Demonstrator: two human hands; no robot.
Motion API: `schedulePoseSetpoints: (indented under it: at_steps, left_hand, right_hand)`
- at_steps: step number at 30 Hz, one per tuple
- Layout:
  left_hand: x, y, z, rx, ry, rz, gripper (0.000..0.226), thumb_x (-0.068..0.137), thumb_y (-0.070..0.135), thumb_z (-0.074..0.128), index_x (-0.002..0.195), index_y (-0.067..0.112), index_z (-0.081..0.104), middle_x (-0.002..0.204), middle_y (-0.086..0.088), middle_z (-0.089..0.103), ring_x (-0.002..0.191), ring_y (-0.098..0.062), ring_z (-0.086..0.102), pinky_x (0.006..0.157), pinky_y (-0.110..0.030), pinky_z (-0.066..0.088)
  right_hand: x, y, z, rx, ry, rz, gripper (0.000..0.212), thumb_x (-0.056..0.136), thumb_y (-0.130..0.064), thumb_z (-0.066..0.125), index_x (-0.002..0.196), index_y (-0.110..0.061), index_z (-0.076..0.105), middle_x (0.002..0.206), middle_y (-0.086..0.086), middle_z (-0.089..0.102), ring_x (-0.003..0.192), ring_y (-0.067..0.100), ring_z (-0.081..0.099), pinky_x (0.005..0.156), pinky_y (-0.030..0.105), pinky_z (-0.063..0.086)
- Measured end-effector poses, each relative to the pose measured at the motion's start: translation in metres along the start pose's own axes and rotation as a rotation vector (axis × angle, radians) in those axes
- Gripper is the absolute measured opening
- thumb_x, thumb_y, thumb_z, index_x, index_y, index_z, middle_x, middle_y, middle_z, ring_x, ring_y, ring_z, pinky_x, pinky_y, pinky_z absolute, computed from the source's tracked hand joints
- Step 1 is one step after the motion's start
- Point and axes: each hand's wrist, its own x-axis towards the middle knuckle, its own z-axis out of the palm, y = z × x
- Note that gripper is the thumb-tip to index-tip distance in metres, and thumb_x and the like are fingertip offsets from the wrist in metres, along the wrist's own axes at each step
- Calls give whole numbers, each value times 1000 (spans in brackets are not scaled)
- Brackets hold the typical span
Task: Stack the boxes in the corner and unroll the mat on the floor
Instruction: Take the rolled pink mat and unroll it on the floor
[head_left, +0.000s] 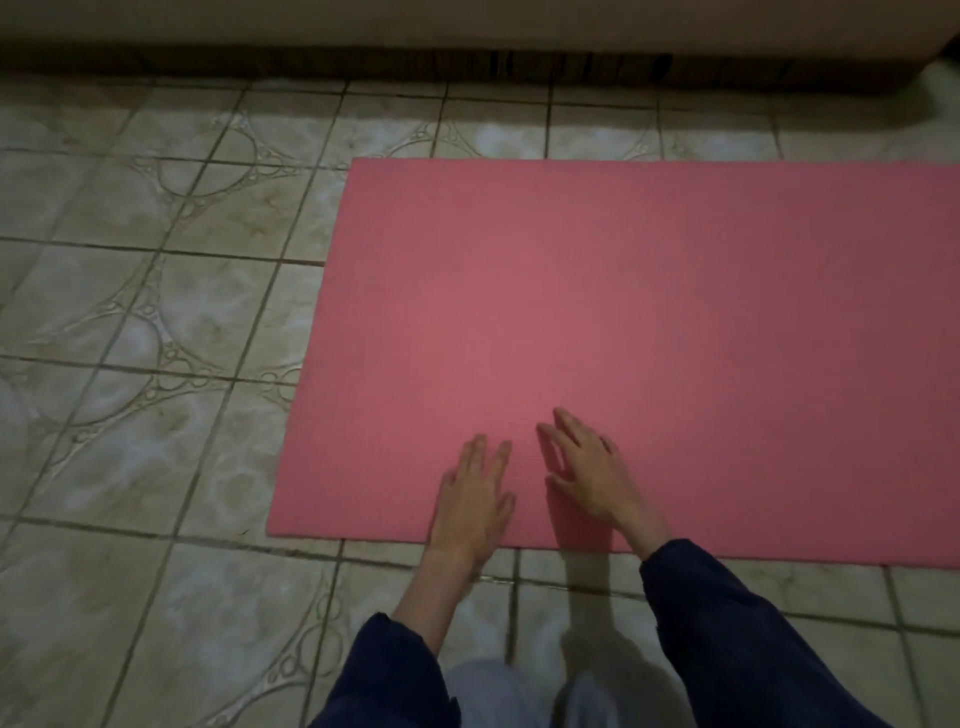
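The mat (623, 322) under my palms looks like matt pink foam, its face finely ribbed and without shine. The floor (156, 312) beside it is ceramic tile, glossy and pale, with a raised pattern of rings pressed into it and dark grout lines between the tiles. My sleeves (727, 623) are dark navy cloth, soft and dull. Along the far edge of the floor runs a beige sofa base (467, 26) that looks like plain matt fabric.
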Motion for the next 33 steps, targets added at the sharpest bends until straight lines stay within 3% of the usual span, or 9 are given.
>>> schedulePoseSetpoints:
  at_steps: [9, 15, 18, 22, 24, 27, 29, 31, 33]
  left_hand:
    - [23, 99, 35, 181, -182, 252, 82, 91, 45, 49, 151, 27, -4, 159, -9, -15, 147, -29, -15, 119, -47, -1]
    - [14, 132, 56, 293, -176, 321, 84, 89, 47, 52, 151, 28, 0, 159, -12, -16, 146, -32, -15, 119, -53, 1]
    - [14, 132, 54, 305, -119, 349, 75, 90, 43, 51, 151, 25, 11, 160, -9, -2, 148, -32, -5, 120, -48, 7]
    - [7, 135, 56, 434, -126, 594, 42, 96, 22, 39, 134, 5, 40, 140, -15, 40, 136, -34, 31, 102, -43, 40]
    - [1, 138, 57, 531, -168, 643, 39, 97, 12, 33, 133, -1, 39, 135, -17, 44, 130, -32, 38, 92, -42, 45]
    - [-4, 140, 58, 578, -165, 656, 41, 97, 3, 29, 137, -5, 31, 137, -21, 43, 127, -33, 43, 92, -42, 45]
    - [-5, 141, 55, 572, -128, 642, 38, 97, 1, 31, 134, -3, 35, 134, -20, 47, 121, -33, 49, 91, -40, 45]
    - [-6, 141, 53, 544, -109, 618, 35, 95, -1, 34, 129, 0, 40, 130, -18, 52, 115, -32, 54, 90, -39, 45]
    - [-7, 138, 51, 512, -83, 616, 34, 93, -4, 36, 125, 2, 44, 127, -16, 55, 112, -31, 57, 88, -38, 45]
  right_hand:
    - [-75, 121, -21, 52, 10, 258, 80, 84, -33, 64, 148, -28, 18, 160, -1, 1, 147, 19, 9, 117, 47, 21]
    - [-112, 160, -15, 68, -11, 158, 96, 71, -35, 77, 148, -23, 20, 160, 4, 3, 147, 21, 10, 120, 36, 15]
    - [-117, 159, -16, 30, 26, 102, 82, 78, -25, 72, 146, -21, 28, 159, 7, 10, 147, 22, 13, 121, 35, 17]
    - [-125, 150, -20, -43, 10, 56, 51, 95, -13, 47, 144, -18, 35, 158, 4, 16, 147, 22, 13, 118, 43, 23]
    - [-128, 151, -15, -115, -27, 21, 48, 97, -8, 39, 145, -18, 34, 159, 1, 16, 148, 20, 13, 118, 41, 23]
    - [-132, 152, -8, -133, -16, -37, 50, 95, -2, 42, 143, -13, 36, 156, 3, 25, 145, 19, 23, 116, 37, 29]
    - [-133, 147, -10, -108, 67, -57, 49, 88, 5, 50, 136, -8, 47, 147, 9, 42, 135, 21, 43, 109, 35, 39]
    - [-134, 144, -7, -76, 194, -91, 42, 73, 13, 63, 111, -4, 67, 116, 14, 69, 100, 23, 69, 83, 32, 57]
    - [-136, 141, -10, -83, 206, -63, 35, 70, 14, 63, 99, -5, 70, 97, 12, 74, 80, 22, 71, 70, 34, 58]
